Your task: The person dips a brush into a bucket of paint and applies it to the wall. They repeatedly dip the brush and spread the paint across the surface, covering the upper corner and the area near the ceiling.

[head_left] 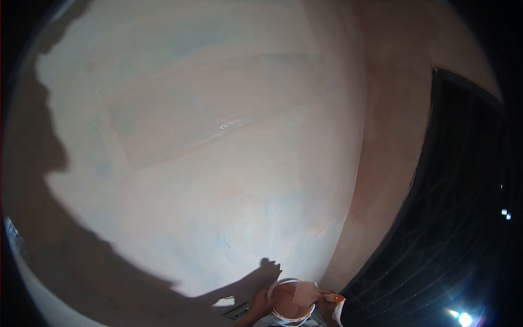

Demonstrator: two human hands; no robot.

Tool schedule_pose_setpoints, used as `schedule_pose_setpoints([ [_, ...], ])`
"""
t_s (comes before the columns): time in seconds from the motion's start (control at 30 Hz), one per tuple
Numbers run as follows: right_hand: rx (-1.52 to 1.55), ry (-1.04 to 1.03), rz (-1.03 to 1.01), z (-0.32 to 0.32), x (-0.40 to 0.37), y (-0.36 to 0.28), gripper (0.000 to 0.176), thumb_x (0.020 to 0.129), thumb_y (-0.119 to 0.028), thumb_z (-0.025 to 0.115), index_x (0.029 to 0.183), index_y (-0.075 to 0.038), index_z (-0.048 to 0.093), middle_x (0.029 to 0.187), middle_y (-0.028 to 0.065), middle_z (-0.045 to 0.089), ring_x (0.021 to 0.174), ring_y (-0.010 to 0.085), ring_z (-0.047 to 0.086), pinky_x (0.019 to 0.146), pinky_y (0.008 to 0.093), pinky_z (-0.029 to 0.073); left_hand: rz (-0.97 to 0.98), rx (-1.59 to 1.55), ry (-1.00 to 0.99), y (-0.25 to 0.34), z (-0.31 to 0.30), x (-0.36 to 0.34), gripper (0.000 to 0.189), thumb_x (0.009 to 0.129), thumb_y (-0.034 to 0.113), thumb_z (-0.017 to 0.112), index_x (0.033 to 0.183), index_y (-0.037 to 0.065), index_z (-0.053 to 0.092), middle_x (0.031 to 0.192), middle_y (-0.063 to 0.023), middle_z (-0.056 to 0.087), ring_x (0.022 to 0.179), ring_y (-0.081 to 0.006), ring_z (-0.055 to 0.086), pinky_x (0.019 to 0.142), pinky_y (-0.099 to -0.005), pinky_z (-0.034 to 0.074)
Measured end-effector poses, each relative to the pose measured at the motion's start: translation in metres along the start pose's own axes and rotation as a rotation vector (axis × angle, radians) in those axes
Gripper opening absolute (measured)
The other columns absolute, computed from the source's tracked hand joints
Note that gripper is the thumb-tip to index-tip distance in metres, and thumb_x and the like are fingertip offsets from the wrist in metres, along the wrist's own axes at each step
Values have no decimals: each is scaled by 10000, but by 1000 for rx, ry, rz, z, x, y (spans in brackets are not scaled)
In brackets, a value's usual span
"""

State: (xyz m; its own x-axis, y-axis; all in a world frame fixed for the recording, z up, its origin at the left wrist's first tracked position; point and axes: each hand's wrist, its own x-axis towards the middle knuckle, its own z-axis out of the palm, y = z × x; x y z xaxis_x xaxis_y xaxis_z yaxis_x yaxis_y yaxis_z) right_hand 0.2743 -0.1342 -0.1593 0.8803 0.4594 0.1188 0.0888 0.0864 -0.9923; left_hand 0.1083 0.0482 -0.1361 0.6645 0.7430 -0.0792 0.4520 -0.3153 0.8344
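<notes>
A round bucket point(274, 312) with a white rim is at the bottom centre, with reddish-brown material inside. My left hand point(262, 303) is closed on its left side. At the bucket's right edge my right hand point(328, 309) grips a flat, wide tool point(305, 294). The tool's pinkish-brown blade lies over the bucket's opening, and an orange spot shows at its handle end. Shadow and small size hide most of the finger detail.
A pale, patchy wall point(218, 191) fills most of the view, with a faint rectangular patch and thin cracks. A dark shadow covers its left side. At the right is a dark framed opening point(452, 180), with a bright lamp point(464, 319) low down.
</notes>
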Motion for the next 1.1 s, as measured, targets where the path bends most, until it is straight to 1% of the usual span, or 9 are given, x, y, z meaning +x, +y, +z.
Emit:
schedule_pose_setpoints([
  [0.2, -1, 2, -115, -3, -5, -27, 155, 796, -87, 645, 840, 59, 674, 643, 87, 651, 576, 148, 632, 553, 287, 526, -38, -51, -11, 22, -4, -7, 515, 726, 154, 651, 1210, 11, 551, 1108, -194, 639, 1026, -296, 631, 899, -391, 492],
  [0.23, 0, -25, -128, -3, -5, -3, 155, 796, -87, 645, 840, 59, 674, 643, 87, 651, 576, 148, 632, 553, 287, 526, -40, -62, 17, 11, -1, -5, 515, 726, 154, 651, 1210, 11, 551, 1108, -194, 639, 1026, -296, 631, 899, -391, 492],
  [0.3, 273, -138, 65, -8, 4, 55, 330, 872, -264, 687, 994, 42, 678, 847, 120, 678, 680, 187, 614, 583, 286, 478, 93, -3, 12, -15, 11, 2, 512, 723, 164, 653, 1205, 19, 557, 1113, -193, 636, 1032, -294, 627, 902, -390, 490],
  [0.33, 160, -155, -60, -6, 8, 57, 344, 893, -293, 655, 946, 47, 672, 814, 104, 663, 667, 175, 594, 594, 286, 474, 88, -11, 37, -11, 8, 0, 512, 723, 164, 653, 1205, 19, 557, 1113, -193, 636, 1032, -294, 627, 902, -390, 490],
  [0.43, 449, -134, -123, -3, 9, 53, 347, 906, -283, 620, 922, 61, 664, 840, 101, 662, 699, 141, 591, 587, 256, 453, 40, -61, 4, -4, 6, -6, 499, 723, 165, 651, 1191, 16, 567, 1111, -196, 634, 1032, -296, 625, 901, -387, 489],
  [0.47, 525, -138, 40, -11, 11, 57, 332, 898, -247, 603, 952, 78, 647, 876, 122, 678, 758, 181, 638, 641, 267, 507, 63, -32, 17, -8, 8, -4, 498, 723, 167, 651, 1190, 18, 567, 1113, -195, 634, 1028, -294, 626, 898, -386, 490],
  [0.57, 140, 32, -96, -4, 2, 30, 171, 793, -84, 646, 854, 76, 656, 677, 106, 652, 576, 163, 635, 554, 297, 533, 49, -26, -16, 2, 3, -6, 497, 724, 166, 649, 1191, 18, 565, 1111, -190, 635, 1017, -285, 629, 890, -383, 493],
  [0.6, 56, 2, -44, -7, 0, 15, 183, 798, -79, 645, 881, 83, 644, 706, 113, 648, 588, 177, 642, 563, 304, 540, 8, -56, -35, 7, 1, -8, 496, 726, 162, 647, 1193, 17, 562, 1108, -187, 636, 1010, -278, 631, 884, -380, 495],
  [1.1, 254, 113, 149, -9, -8, 31, 172, 811, -89, 641, 926, 37, 663, 803, 92, 651, 673, 154, 628, 622, 298, 541, -26, -60, -26, -2, 6, -7, 531, 725, 189, 653, 1214, 18, 535, 1079, -201, 644, 989, -324, 642, 860, -401, 508],
])
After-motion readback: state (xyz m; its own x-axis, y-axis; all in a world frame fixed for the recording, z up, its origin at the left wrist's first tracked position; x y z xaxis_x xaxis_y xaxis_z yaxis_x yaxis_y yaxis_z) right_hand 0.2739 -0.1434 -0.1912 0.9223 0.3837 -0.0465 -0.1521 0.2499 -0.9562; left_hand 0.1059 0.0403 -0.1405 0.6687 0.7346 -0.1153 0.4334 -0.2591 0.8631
